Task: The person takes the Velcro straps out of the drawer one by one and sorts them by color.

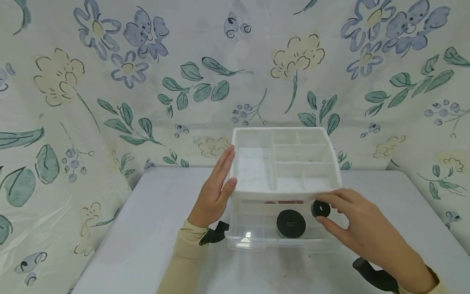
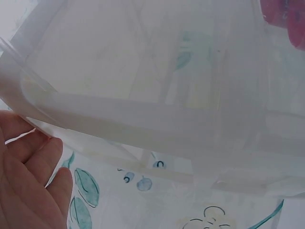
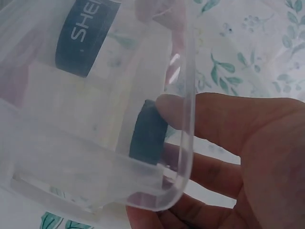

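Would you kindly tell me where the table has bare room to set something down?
The table looks bare left of the left hand, right of the right hand and in front of the clear drawer. It is crowded toward the drawer's right, where the right hand pinches the small roll near the large roll.

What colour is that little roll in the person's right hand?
The little roll looks black, clearest in the head view; the right wrist view tints it bluish.
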### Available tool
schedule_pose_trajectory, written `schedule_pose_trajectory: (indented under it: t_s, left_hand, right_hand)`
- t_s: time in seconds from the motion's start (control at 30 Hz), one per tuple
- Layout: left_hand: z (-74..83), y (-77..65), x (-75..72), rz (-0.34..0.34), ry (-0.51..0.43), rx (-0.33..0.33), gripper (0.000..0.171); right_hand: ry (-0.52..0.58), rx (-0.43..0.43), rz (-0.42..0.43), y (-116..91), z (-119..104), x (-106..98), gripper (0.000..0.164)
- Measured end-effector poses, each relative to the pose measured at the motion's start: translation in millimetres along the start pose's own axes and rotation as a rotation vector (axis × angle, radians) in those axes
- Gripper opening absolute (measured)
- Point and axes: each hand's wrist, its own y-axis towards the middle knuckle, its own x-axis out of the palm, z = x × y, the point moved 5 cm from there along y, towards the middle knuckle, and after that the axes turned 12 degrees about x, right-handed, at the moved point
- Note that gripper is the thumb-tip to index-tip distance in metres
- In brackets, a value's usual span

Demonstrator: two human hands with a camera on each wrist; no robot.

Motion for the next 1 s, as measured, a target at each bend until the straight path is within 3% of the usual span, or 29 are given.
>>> schedule_pose_trajectory:
  t_s: [1.0]
  left_hand:
    - [0.4, 0.3, -0.1, -0.006, -0.003, -0.004, 0.066]
  right_hand:
    - [0.126, 0.126, 0.251, -14, 26, -4, 0.054]
